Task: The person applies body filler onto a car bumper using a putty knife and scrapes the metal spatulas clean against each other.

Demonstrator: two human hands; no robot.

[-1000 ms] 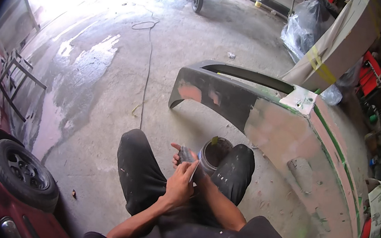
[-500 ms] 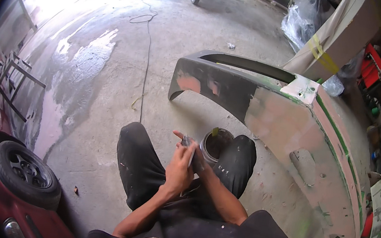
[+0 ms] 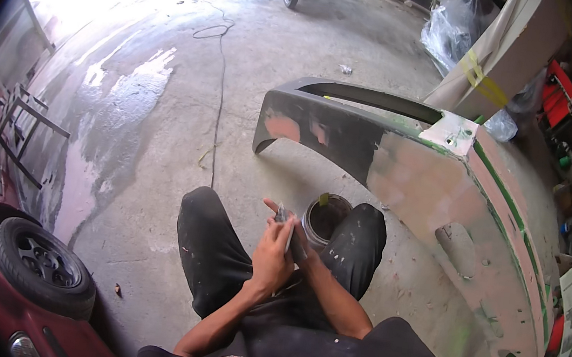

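Note:
Between my knees, both hands come together over a small dark grey flat piece (image 3: 283, 215), perhaps sandpaper; its kind is too blurred to tell. My left hand (image 3: 271, 256) is closed on it, with the fingers pointing up. Beyond it, my right hand (image 3: 304, 240) grips from the other side, partly hidden, and one finger sticks out to the left. Just right of the hands, by my right knee, stands an open round bucket (image 3: 309, 232) with dark contents and a yellowish-green scrap (image 3: 324, 199) at its far rim.
A large car bumper (image 3: 427, 180), part black and part sanded pinkish, curves along my right. On my left are a maroon car (image 3: 23, 321) with a wheel (image 3: 44, 260) and a metal stand (image 3: 24, 124). A cable (image 3: 220, 107) runs along the concrete floor ahead.
The hands stay together in nearly the same place with the grey piece. The whole view has shifted very slightly.

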